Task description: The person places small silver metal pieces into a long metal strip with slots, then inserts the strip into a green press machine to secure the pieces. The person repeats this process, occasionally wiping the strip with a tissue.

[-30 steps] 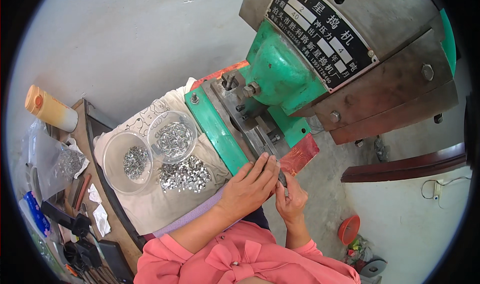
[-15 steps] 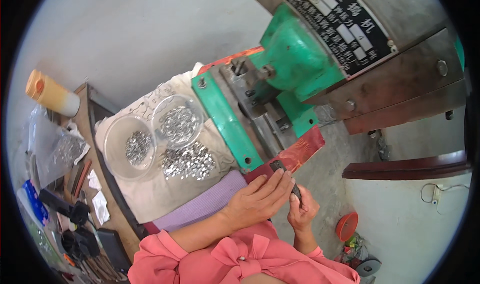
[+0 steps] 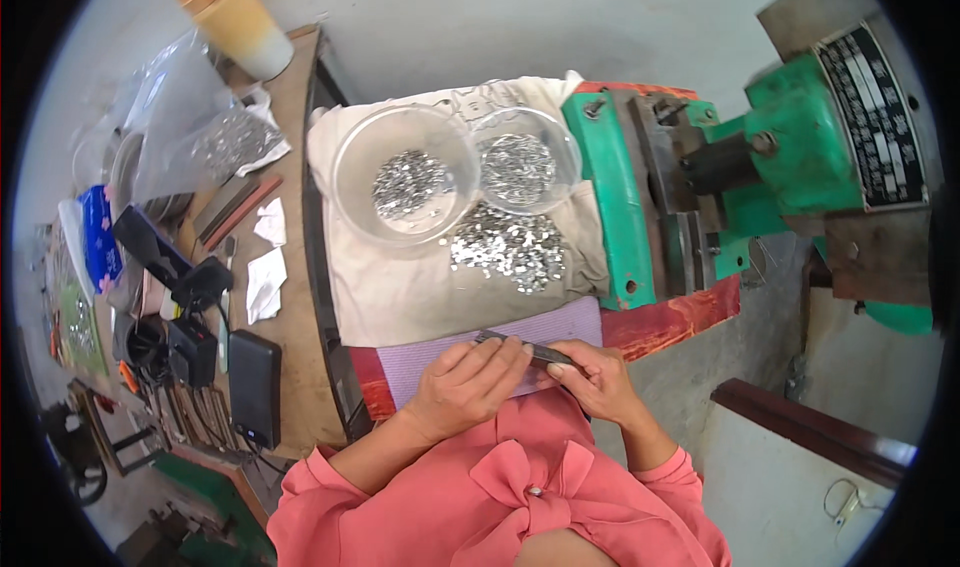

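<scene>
A short dark grey bar (image 3: pixel 546 353) lies across my two hands at the near edge of the bench, just in front of my body. My right hand (image 3: pixel 602 385) grips its right end, thumb on top. The fingers of my left hand (image 3: pixel 468 385) are together and rest over its other end; the fingertips touch it, and the palm side is hidden. Whether it is metal or stone I cannot make out. Beyond my hands are a purple mat (image 3: pixel 560 327), a loose pile of small shiny metal pieces (image 3: pixel 510 250) and two clear plastic tubs holding similar pieces.
A green press (image 3: pixel 625 197) stands right of the tubs (image 3: pixel 345 202) on the cloth-covered bench. The wooden side table (image 3: pixel 300 367) at left carries a yellow bottle (image 3: pixel 235 22), a plastic bag (image 3: pixel 185 117), a black power bank (image 3: pixel 255 389) and several tools. A dark red ledge (image 3: pixel 800 432) is at right.
My view has turned, so the press sits further right and more of the side table shows. Both hands have come in front of my body with the bar, now lying nearer to level.
</scene>
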`<state>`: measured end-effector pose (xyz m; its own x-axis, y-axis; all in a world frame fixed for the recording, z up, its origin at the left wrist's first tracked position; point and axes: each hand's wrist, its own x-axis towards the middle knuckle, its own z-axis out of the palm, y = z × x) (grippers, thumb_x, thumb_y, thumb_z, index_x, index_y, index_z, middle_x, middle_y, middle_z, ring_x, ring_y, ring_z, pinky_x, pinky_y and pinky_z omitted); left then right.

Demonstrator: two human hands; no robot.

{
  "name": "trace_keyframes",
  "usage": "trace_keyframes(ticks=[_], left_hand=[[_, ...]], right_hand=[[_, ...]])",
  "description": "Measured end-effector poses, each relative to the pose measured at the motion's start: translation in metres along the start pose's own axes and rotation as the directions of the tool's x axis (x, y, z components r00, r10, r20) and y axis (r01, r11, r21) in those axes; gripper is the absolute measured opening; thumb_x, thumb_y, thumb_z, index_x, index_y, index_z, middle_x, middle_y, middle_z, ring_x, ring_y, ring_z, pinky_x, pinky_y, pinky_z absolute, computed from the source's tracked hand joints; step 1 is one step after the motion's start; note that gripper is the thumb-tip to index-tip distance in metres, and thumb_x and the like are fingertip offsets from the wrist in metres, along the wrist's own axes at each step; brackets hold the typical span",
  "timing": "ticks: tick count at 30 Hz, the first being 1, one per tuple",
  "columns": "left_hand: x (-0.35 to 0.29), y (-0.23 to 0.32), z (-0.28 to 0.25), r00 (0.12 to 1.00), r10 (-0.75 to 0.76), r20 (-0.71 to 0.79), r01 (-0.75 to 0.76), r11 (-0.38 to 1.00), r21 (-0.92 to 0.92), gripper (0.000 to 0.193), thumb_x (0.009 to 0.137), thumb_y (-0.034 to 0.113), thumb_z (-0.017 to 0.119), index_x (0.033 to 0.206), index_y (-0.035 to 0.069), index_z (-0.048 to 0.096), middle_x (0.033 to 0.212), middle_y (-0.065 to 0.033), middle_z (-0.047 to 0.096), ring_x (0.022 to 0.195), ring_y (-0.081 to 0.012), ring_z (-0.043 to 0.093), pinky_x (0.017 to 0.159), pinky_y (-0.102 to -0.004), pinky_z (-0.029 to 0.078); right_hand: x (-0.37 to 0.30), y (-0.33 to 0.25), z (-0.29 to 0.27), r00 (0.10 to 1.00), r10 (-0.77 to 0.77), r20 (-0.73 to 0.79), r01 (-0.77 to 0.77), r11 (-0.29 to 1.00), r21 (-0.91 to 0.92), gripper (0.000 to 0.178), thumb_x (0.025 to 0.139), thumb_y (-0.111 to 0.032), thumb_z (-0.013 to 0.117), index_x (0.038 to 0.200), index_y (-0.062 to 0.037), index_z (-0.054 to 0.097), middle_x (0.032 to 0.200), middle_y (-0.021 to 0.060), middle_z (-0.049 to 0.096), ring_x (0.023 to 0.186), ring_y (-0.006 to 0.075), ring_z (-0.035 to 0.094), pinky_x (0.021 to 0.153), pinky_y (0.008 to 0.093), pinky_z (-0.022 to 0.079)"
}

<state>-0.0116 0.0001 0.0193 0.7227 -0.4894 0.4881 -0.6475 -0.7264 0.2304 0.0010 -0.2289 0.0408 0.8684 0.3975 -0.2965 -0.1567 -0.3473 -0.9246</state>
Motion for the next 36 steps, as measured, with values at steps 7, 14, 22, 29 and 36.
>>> trace_keyframes(ticks=[7,14,22,29,36], left_hand=[[-0.027,-0.029,-0.003,0.978,-0.196,0.065,0.196,0.981,-0.003,0.035,0.083,0.017,0.061,0.115,0.007,0.07,0.114,-0.0032,0.069,0.097,-0.0166,0.064,0.087,-0.0327,0.044],[-0.012,-0.04,-0.006,0.967,-0.208,0.146,0.216,0.975,-0.044,0.034,0.081,0.015,0.063,0.112,0.004,0.068,0.106,-0.003,0.066,0.095,-0.0161,0.062,0.088,-0.0321,0.044],[-0.001,-0.045,-0.011,0.966,-0.168,0.198,0.181,0.982,-0.05,0.032,0.078,0.015,0.061,0.106,0.0,0.068,0.097,-0.005,0.064,0.091,-0.0165,0.06,0.087,-0.0298,0.044],[-0.003,-0.039,-0.014,0.933,-0.218,0.285,0.239,0.97,-0.04,0.035,0.08,0.015,0.062,0.112,0.002,0.068,0.104,-0.0054,0.064,0.093,-0.0188,0.061,0.089,-0.0336,0.043],[-0.006,-0.038,-0.011,0.932,-0.245,0.266,0.27,0.961,-0.061,0.035,0.081,0.015,0.062,0.114,0.003,0.067,0.105,-0.0047,0.064,0.094,-0.0189,0.06,0.092,-0.0341,0.042]], right_hand=[[0.051,-0.011,0.027,0.975,0.138,0.173,-0.14,0.99,-0.003,0.021,0.099,-0.015,0.063,0.112,0.0013,0.066,0.083,0.0107,0.075,0.078,0.0167,0.075,0.067,0.0282,0.055],[0.056,-0.006,0.035,0.971,0.238,-0.033,-0.238,0.971,-0.009,0.022,0.095,-0.009,0.069,0.112,0.0021,0.059,0.081,0.0087,0.073,0.073,0.0128,0.073,0.061,0.0245,0.053],[0.053,-0.014,0.041,0.957,0.258,-0.133,-0.276,0.95,-0.147,0.034,0.092,-0.01,0.074,0.109,0.0002,0.046,0.072,0.012,0.071,0.067,0.0192,0.074,0.057,0.0289,0.053],[0.051,-0.013,0.044,0.97,0.168,-0.174,-0.211,0.938,-0.274,0.034,0.09,-0.012,0.076,0.107,-0.0007,0.049,0.071,0.014,0.07,0.061,0.0237,0.072,0.054,0.0323,0.052],[0.049,-0.025,0.05,0.962,-0.215,-0.168,0.067,0.782,-0.619,0.029,0.081,-0.015,0.082,0.103,-0.0061,0.066,0.074,0.006,0.063,0.062,0.0223,0.065,0.056,0.0351,0.052]])
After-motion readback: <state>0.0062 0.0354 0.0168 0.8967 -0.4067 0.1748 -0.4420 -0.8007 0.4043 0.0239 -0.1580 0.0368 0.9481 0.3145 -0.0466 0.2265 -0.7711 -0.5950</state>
